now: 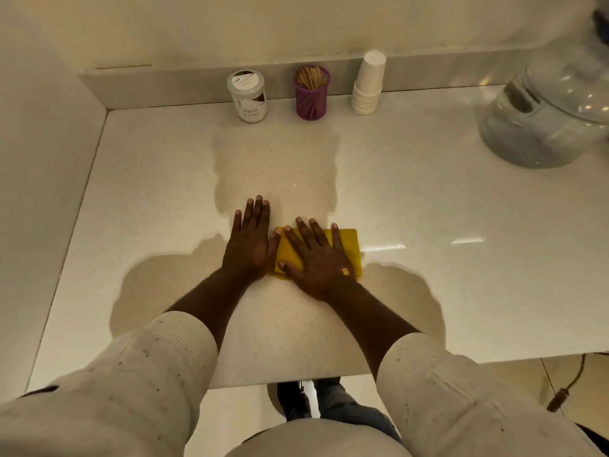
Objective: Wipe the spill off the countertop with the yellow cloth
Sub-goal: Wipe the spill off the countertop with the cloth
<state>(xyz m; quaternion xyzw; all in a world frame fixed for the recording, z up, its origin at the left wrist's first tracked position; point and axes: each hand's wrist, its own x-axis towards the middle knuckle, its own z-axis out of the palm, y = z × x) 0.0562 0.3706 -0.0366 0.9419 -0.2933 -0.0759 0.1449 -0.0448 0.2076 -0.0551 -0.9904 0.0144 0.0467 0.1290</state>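
My right hand [321,258] lies flat, fingers spread, on the yellow cloth [349,245], my left hand [250,240] flat beside it with fingers together — I'm mid-wipe, I'd judge, and next comes a push past my fingertips, though I can't make out any spill there.

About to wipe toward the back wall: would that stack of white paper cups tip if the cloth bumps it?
Probably. The cup stack is tall, narrow and already leaning, so a nudge could topple it. Paper cups look light, so they would likely slide or scatter. Best keep the yellow cloth short of it.

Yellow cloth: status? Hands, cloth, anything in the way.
Right hand flat on folded yellow cloth, pressing it to countertop. Left hand flat on bare counter beside it. No spill discernible. Path clear; jar, toothpicks, cups at back wall.
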